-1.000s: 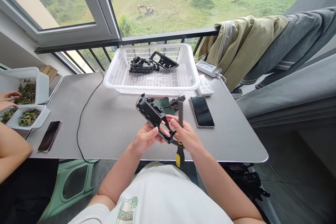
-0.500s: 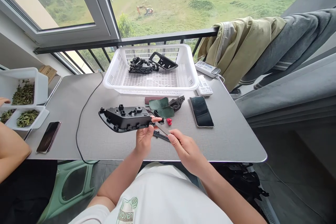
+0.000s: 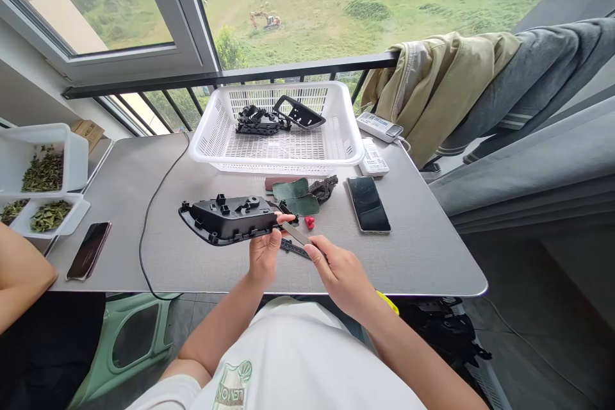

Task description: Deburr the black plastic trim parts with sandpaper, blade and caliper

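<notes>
My left hand is shut on the edge of a black moulded plastic trim panel, which it holds low over the table with its clips and posts facing up. My right hand grips a screwdriver. Its metal blade points left toward the panel's end, and its yellow-and-black handle shows only partly beyond my hand. A slim black plastic strip lies below my hands. Close by are a small red clip and dark green felt pieces.
A white plastic basket holds black plastic parts. Phones and a remote lie on the grey table. At left, a co-worker's arm is beside white boxes of leaves.
The black panel has swung from upright to nearly level and moved left. The screwdriver has tilted from upright, its blade now pointing left toward the panel.
</notes>
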Available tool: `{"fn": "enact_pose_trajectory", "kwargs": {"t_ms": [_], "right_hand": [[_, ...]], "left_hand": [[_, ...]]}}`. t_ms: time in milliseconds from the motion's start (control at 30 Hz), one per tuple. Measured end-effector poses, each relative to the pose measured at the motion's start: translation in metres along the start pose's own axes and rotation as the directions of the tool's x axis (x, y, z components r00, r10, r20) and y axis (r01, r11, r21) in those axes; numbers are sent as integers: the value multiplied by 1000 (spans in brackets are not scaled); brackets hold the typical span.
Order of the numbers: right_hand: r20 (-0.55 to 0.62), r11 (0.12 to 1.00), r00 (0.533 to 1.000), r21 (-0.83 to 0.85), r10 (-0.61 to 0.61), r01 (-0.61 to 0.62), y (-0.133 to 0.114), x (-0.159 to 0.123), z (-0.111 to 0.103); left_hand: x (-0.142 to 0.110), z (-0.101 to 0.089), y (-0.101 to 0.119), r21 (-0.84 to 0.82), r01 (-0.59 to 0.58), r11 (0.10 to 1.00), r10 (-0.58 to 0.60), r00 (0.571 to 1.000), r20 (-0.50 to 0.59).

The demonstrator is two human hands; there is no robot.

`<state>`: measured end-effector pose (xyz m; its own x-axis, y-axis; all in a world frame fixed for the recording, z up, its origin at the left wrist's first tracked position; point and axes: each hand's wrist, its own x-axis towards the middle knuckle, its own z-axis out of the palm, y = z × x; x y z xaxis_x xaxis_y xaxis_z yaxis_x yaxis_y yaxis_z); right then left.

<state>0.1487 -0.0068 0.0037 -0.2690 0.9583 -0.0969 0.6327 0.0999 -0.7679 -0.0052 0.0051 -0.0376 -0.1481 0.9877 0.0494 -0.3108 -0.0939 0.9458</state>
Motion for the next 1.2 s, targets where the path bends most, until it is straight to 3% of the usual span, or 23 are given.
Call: {"fn": "enact_pose_trajectory", "kwargs": {"t_ms": [133, 267, 333, 433, 733, 900, 1067, 1200], "right_hand": [[2, 954, 999, 296, 45, -43, 10, 2, 0], [10, 709, 997, 702, 79, -63, 18, 9, 8], [21, 616, 997, 785, 79, -66, 16, 12, 10], [45, 573, 997, 816, 67, -76, 10, 13, 10], [42, 634, 999, 772, 25, -49, 10, 7, 11], [29, 724, 999, 690, -17, -8, 7, 5, 8], [-28, 840, 998, 539, -51, 58, 6, 9, 4], [-138, 956, 990, 285, -26, 65, 13, 11, -7]], "left_hand": [[2, 3, 7, -101, 22, 995, -26, 999, -33], [5, 5, 13, -202, 103, 974, -110, 994, -25], [5, 6, 15, -224, 148, 963, -155, 988, -14], [5, 8, 16, -221, 194, 956, -197, 980, 8], [7, 10, 23, -250, 255, 934, -249, 967, 58], [8, 6, 25, -257, 312, 915, -291, 949, 118], [7, 6, 19, -178, 291, 940, -293, 956, 19], [7, 3, 12, -61, 195, 979, -199, 978, -60]]}}
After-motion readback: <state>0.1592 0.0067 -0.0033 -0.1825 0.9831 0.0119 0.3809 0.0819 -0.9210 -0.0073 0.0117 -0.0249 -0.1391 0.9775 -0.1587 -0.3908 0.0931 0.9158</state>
